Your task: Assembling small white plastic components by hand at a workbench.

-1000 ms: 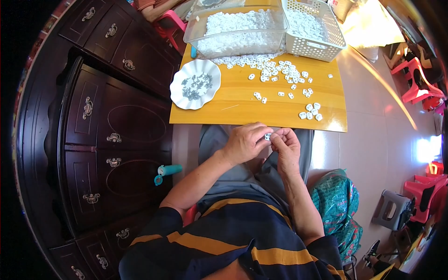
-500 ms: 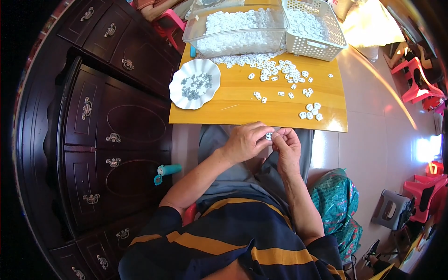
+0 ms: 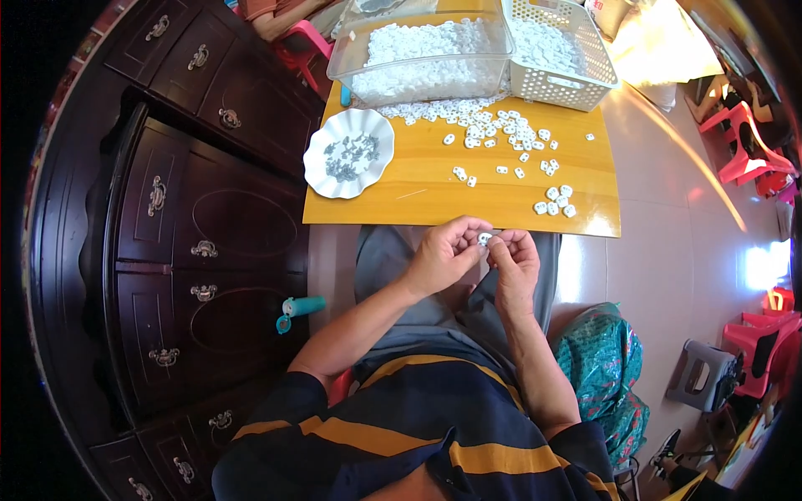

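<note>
Just below the table's near edge, my hands meet around one small white plastic piece (image 3: 484, 240) with dark holes in it. The thumb and fingers of my right hand (image 3: 516, 265) pinch it from the right. My left hand (image 3: 447, 255) has its fingers curled and its fingertips against the piece's left side. Beyond my right hand, a small group of like white pieces (image 3: 553, 203) lies near the table's right front. More loose white pieces (image 3: 510, 129) are scattered farther back. A scalloped white dish (image 3: 319, 171) on the left holds small grey metal-looking bits (image 3: 344, 167).
At the back of the wooden table (image 3: 426, 184) stand a clear plastic bin (image 3: 418, 79) and a perforated basket (image 3: 576, 92), both heaped with white pieces. A dark cabinet (image 3: 225, 234) borders the left side. Green patterned bags (image 3: 597, 367) sit to my right. Another person's arm (image 3: 280, 18) shows at the far left.
The white piece has turned between my fingers and shows a different face. My left fingers have loosened and shifted slightly around it, while my right hand has stayed nearly in place.
</note>
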Available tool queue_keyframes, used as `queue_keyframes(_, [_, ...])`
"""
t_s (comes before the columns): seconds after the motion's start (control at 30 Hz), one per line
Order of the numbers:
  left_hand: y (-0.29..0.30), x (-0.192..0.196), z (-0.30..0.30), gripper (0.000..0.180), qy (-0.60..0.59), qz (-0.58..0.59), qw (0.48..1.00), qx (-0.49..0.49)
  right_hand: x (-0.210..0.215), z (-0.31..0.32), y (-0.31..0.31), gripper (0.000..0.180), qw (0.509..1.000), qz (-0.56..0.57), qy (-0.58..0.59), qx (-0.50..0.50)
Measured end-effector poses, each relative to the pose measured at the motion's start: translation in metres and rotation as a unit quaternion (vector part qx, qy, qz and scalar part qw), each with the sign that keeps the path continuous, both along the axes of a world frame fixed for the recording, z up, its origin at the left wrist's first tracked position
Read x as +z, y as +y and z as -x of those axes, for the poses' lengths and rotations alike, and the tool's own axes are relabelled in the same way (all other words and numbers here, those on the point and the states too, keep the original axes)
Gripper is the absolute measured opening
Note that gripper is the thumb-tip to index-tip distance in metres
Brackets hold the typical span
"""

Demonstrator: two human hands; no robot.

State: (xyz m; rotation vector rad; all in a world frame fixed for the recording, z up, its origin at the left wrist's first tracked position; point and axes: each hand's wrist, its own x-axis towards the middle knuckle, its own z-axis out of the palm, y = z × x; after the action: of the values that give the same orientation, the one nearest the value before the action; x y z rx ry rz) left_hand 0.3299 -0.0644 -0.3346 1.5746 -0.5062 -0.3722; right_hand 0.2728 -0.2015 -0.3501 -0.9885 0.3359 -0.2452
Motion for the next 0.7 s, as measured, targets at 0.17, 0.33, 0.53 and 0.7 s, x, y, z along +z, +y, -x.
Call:
queue_keyframes(0.17, [0.0,-0.002,-0.002,0.024,0.041,0.038,0.998,-0.016,0.002,0.001,0.001,0.009,1.0,0.0,-0.006,-0.009])
queue_keyframes(0.33, [-0.003,0.002,-0.001,0.024,0.039,0.053,0.998,0.008,0.0,0.002,0.003,0.009,1.0,-0.027,0.0,-0.009])
queue_keyframes(0.53, [-0.003,0.007,-0.002,0.026,0.018,0.01,1.0,0.006,-0.002,0.003,0.006,0.011,0.998,-0.051,-0.006,-0.025])
queue_keyframes(0.7, [-0.007,0.006,-0.002,0.03,0.018,0.01,1.0,0.011,-0.004,0.003,0.006,0.011,0.997,-0.057,-0.009,-0.041])
